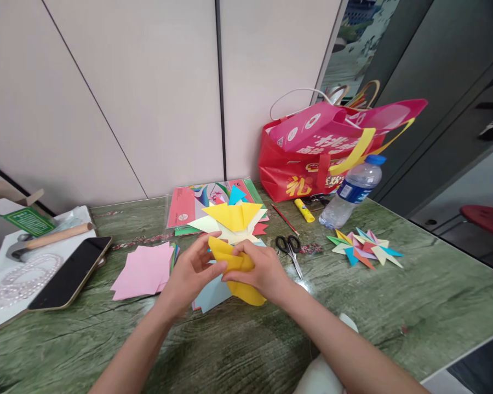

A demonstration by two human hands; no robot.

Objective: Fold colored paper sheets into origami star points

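On my feed, the left hand point(194, 267) and right hand point(267, 269) both pinch the yellow paper point(247, 293) above the pale-blue sheets point(212, 297). I judge this a folding step; the next move calls for lining up edges before pressing.

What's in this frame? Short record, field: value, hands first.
right hand: pinching yellow paper
left hand: at the paper's left edge, grip unclear
paper state: bent, creased
below it: light blue sheet
left of hands: pink sheets, phone, hammer
right of hands: scissors, folded multicoloured pieces
farther back: red bag, bottle, yellow tube
surface: green table
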